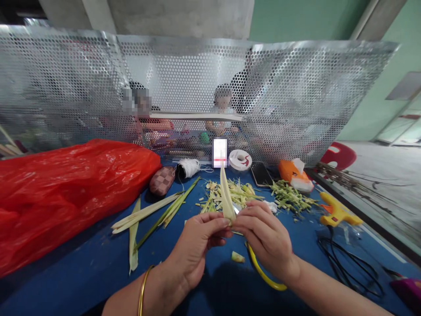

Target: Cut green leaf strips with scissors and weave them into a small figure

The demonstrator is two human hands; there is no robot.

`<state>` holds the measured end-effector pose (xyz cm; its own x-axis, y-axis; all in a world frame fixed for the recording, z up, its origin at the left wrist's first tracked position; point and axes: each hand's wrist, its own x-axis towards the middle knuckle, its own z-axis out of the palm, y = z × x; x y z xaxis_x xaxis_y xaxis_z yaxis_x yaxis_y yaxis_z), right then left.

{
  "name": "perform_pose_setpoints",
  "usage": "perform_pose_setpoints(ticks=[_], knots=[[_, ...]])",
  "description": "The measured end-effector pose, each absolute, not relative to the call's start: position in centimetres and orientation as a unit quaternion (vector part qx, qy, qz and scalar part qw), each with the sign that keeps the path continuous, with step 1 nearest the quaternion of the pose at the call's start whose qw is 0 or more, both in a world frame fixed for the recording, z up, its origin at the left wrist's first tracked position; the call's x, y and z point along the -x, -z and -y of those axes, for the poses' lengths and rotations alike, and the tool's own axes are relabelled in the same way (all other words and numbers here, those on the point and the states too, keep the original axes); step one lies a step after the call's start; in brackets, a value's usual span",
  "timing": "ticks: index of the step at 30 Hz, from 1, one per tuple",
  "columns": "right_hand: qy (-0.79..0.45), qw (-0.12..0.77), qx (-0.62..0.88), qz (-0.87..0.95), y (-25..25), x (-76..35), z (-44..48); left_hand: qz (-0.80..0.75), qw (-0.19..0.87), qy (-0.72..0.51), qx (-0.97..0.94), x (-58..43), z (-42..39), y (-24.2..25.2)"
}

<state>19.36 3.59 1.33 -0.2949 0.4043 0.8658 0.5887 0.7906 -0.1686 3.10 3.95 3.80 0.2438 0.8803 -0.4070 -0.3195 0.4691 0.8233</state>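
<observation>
Upright in front of me stands a long, pale green pointed leaf (pixel 225 188), like a husk. My left hand (pixel 197 239) pinches its base between thumb and fingers. Closed at the same spot from the other side, my right hand (pixel 266 235) has its fingertips on the leaf's lower end. Beneath my right hand lies a tool with a curved yellow handle (pixel 265 274); a bit of metal blade shows near the leaf, and the rest is hidden. A short cut stub (pixel 238 257) rests on the table below my hands.
Leaf scraps (pixel 243 193) and green trimmings (pixel 291 195) lie ahead. Left are leaf strips (pixel 148 213), a checkered case (pixel 162 181), white string (pixel 189 167) and a red bag (pixel 75 188). Right are a phone (pixel 261 174), tissues (pixel 296 175) and a yellow glue gun (pixel 338 213). People sit behind the perforated screen (pixel 184 70).
</observation>
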Motion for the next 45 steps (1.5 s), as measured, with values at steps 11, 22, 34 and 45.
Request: perform_pose_setpoints(ticks=[11, 22, 34, 45], knots=[[-0.006, 0.499, 0.38, 0.779, -0.9, -18.7, -3.6, -0.457, 0.64, -0.487, -0.38, -3.4, -4.0, -2.4], [-0.193, 0.547, 0.424, 0.695, -0.5, -18.3, -3.2, -0.467, 0.571, -0.494, -0.459, -3.3, -4.3, -2.0], [-0.212, 0.512, 0.475, 0.684, 0.1, -18.4, -3.5, -0.479, 0.555, -0.464, -0.498, -3.4, -4.4, -2.1], [-0.254, 0.532, 0.478, 0.651, -0.2, -18.0, -3.5, -0.492, 0.545, -0.453, -0.506, -3.4, -4.2, -1.9]])
